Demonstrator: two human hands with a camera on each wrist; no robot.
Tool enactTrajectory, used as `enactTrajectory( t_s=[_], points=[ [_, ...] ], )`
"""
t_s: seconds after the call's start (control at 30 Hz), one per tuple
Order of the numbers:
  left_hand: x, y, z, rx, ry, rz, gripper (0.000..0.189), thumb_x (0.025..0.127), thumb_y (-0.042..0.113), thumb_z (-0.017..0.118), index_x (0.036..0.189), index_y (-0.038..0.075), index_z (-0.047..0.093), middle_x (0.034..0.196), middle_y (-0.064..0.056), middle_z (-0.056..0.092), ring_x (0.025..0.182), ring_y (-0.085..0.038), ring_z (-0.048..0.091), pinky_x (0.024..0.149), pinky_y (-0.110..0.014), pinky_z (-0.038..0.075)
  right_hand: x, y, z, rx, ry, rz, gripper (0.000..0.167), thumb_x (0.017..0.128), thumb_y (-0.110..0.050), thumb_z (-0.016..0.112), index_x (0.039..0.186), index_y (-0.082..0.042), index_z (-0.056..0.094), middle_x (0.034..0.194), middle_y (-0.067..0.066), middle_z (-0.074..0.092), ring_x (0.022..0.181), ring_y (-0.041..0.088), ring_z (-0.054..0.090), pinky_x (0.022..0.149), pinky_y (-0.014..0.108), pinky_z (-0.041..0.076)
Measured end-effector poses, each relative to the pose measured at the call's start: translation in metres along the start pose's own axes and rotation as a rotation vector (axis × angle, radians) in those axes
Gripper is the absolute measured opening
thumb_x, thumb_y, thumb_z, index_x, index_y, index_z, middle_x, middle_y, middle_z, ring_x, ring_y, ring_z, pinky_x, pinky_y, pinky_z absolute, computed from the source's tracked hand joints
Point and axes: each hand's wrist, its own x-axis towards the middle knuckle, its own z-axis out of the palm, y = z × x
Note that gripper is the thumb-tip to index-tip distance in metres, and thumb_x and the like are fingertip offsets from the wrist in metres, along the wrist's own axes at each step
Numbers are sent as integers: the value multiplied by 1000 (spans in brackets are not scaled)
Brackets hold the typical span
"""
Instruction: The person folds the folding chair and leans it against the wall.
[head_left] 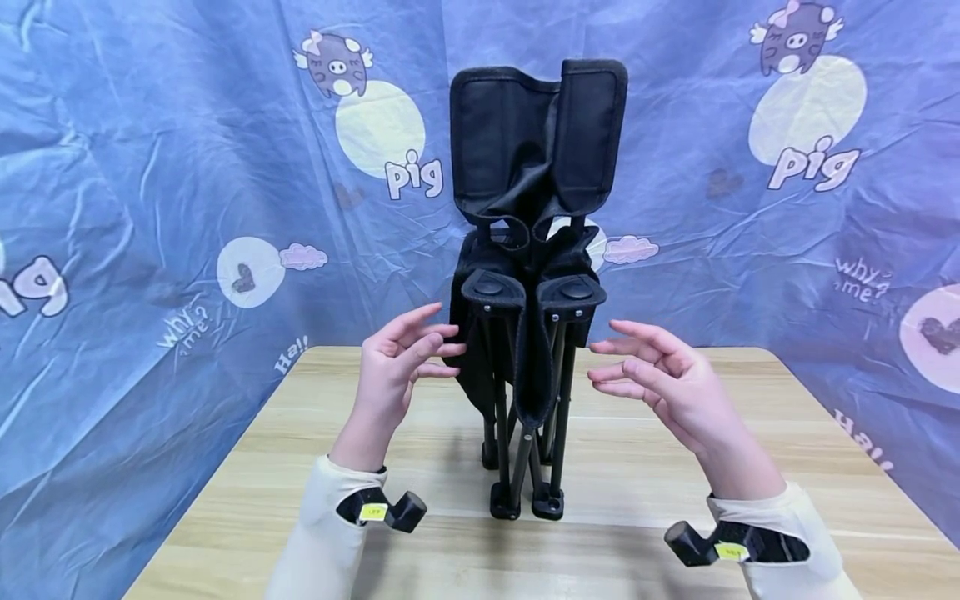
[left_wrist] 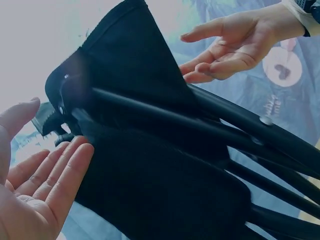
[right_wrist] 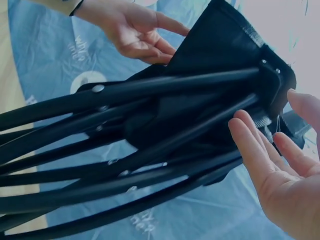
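Observation:
A black folding chair [head_left: 592, 137] stands folded and upright on the table, its fabric back bunched at the top and its dark metal legs drawn close together. To its left is my left hand [head_left: 401, 354], fingers spread and pointing toward the cloth, gripping nothing. My right hand [head_left: 667, 379] hovers on the other side with loosely bent fingers, a gap between it and the chair. In the left wrist view, the fingers [left_wrist: 65, 175] of the left hand overlap the edge of the black fabric. The right wrist view shows the crossed leg tubes [right_wrist: 165, 90] with rivets.
The chair's plastic feet [head_left: 549, 504] rest on a light wood-grain table [head_left: 420, 542]. Blue printed cloth [head_left: 187, 167] hangs around the back and sides of the table. Each wrist wears a black strap with a small camera [head_left: 405, 511].

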Motion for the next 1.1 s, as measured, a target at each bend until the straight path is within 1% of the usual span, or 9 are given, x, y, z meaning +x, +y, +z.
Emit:
enactTrajectory(
  t_s=[0.17,0.33,0.47,0.63,0.73,0.8,0.9,1.0,1.1],
  points=[
    [-13,-7,-12,-34,-3,-51,28,89,24,76,117,18,72,96,-4,75,81,-21,74,61,-35,63,-13,6,-6,-13,14,56,49,99,18,37,143,0,48,124,17,66,101,31,70,88,42,58],
    [-27,-14,-25,-16,9,-98,22,94,15,70,116,19,72,94,-3,75,80,-20,74,62,-33,62,-25,14,-12,-52,60,134,51,99,16,39,143,-8,49,118,13,68,96,27,72,85,42,59],
    [-37,-21,-37,-1,32,-150,20,96,9,65,114,15,72,94,-4,75,80,-19,74,63,-31,62,-34,22,-18,-63,78,186,53,99,15,40,143,-13,48,117,11,69,94,26,72,84,42,59],
    [-49,-33,-50,42,88,-268,25,96,1,58,111,16,72,93,-4,75,79,-19,73,63,-32,62,-45,34,-25,-60,99,248,53,99,14,43,143,-15,46,117,10,69,92,26,72,84,42,60],
    [-55,-41,-55,69,109,-343,26,97,0,56,117,10,69,93,-4,74,79,-20,73,63,-33,62,-52,41,-28,-55,126,294,52,99,12,45,142,-17,47,116,9,69,92,27,72,83,43,60],
    [-59,-47,-57,82,116,-393,28,96,0,56,123,0,64,94,-4,74,79,-20,73,64,-33,62,-56,46,-29,-50,143,325,51,99,11,46,141,-18,48,116,8,69,92,27,72,83,43,60],
    [-65,-57,-59,96,118,-462,39,95,3,59,131,-12,53,95,-5,74,80,-21,73,65,-34,62,-60,54,-30,-50,155,374,50,99,8,49,139,-22,49,115,7,68,91,28,72,83,44,60],
    [-72,-68,-60,98,93,-521,47,95,4,61,134,-16,47,98,-6,73,82,-21,73,67,-34,62,-65,62,-30,-64,157,421,49,99,6,51,137,-26,50,115,6,68,91,28,72,83,46,60],
    [-79,-79,-61,96,58,-565,46,95,5,62,135,-14,48,99,-5,73,84,-20,73,70,-35,62,-71,70,-31,-92,160,467,48,99,4,53,136,-28,50,116,6,67,90,28,72,82,46,60]
  ],
)
